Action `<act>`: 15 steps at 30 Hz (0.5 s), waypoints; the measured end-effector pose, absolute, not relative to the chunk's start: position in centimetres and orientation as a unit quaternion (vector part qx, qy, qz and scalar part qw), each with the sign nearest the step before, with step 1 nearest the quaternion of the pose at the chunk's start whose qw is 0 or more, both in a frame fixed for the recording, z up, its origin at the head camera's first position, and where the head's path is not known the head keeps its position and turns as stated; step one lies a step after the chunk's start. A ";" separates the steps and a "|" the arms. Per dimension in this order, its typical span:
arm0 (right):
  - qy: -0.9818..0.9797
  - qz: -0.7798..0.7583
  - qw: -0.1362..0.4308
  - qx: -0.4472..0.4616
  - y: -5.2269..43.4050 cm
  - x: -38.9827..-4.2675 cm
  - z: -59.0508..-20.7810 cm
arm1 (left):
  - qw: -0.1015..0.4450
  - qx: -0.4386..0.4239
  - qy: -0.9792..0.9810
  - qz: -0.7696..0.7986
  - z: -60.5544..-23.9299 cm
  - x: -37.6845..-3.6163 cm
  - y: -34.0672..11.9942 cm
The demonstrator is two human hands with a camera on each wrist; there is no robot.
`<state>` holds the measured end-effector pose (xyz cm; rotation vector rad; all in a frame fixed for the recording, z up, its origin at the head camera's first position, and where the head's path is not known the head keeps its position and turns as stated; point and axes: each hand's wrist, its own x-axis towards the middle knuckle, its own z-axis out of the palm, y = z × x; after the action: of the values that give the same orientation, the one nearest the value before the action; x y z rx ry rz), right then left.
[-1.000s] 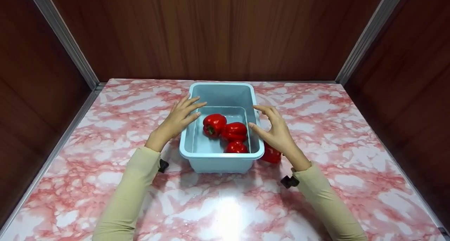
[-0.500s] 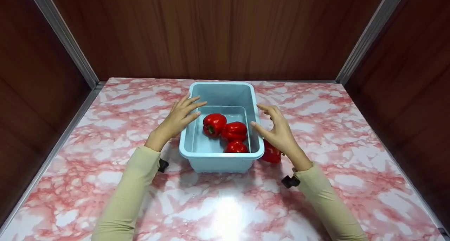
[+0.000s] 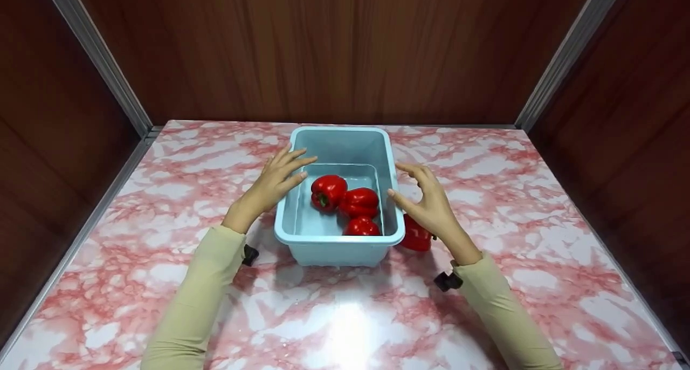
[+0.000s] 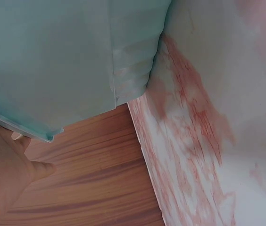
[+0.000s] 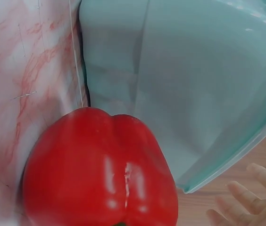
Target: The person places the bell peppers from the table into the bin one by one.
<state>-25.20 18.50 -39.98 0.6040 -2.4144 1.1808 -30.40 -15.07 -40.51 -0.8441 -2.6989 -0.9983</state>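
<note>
A light blue plastic tub (image 3: 337, 251) stands in the middle of the table. Three red bell peppers lie in it: one bell pepper (image 3: 328, 191) with its stem facing forward, a second bell pepper (image 3: 360, 201) beside it, and a third bell pepper (image 3: 362, 226) near the front wall. My left hand (image 3: 269, 184) rests on the tub's left rim with fingers spread. My right hand (image 3: 426, 200) is at the right rim, fingers relaxed and apart, holding nothing. Another bell pepper (image 5: 100, 169) sits on the table against the tub's right side, partly under my right hand in the head view.
The table (image 3: 188, 283) has a red and white marbled top. Brown wood-grain panels (image 3: 345, 52) enclose it at the back and both sides, with metal posts (image 3: 97, 57) in the corners. A black wrist camera (image 3: 448, 281) shows at the right cuff.
My right hand has shifted slightly to the right, its fingertips drawing back from over the tub to its rim. My left hand, the tub and the peppers have stayed in place.
</note>
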 end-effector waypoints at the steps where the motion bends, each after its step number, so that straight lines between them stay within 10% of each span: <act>1: -0.860 0.421 0.191 0.215 18.5 -25.2 -40.0 | 0.070 -0.280 -0.898 -0.333 -40.5 -30.4 -15.1; 15: -0.856 0.425 0.201 0.214 19.0 -25.2 -40.3 | 0.069 -0.275 -0.898 -0.338 -40.5 -30.4 -15.0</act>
<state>-25.24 18.98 -40.32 0.5988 -2.3928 1.1863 -30.42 -15.02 -40.50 -0.8284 -2.7020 -1.0163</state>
